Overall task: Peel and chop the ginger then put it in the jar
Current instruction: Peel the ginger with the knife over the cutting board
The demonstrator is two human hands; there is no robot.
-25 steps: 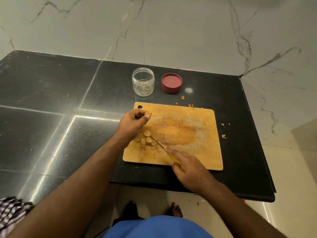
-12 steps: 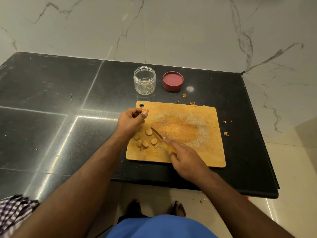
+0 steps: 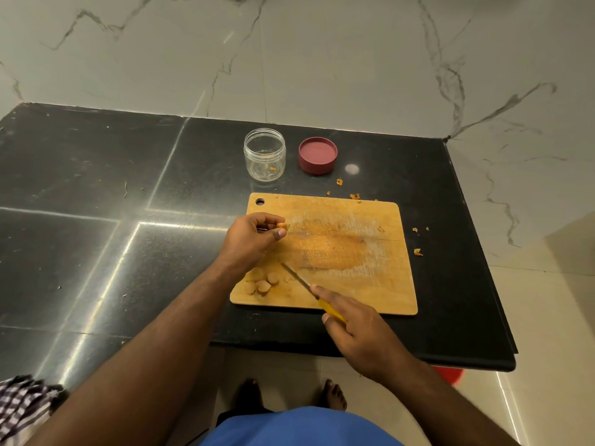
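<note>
Head view, looking down at a black tabletop set against a pale marble wall. A wooden board lies near the tabletop's front edge, with a small hanging hole in its far left corner and a worn, orange-stained patch in its middle.

The left hand is over the board's left side, its fingers curled and pinching a small ginger piece between thumb and fingertips. The right hand is at the board's front edge and grips the yellow handle of a knife, with the forefinger stretched along the top. The thin blade points away and to the left, its tip close to the left hand; whether it touches the board cannot be told.

Several round ginger slices lie together on the board's near left corner, just left of the blade and partly under the left wrist.

Beyond the board stands an open clear jar, upright, with a few orange specks inside. Just to its right the red lid lies upside down on the tabletop, apart from the jar. Small orange scraps are scattered on the tabletop behind and to the right of the board.

At the bottom, blue clothing and bare feet on a light floor; a checked cloth shows at the lower left.
</note>
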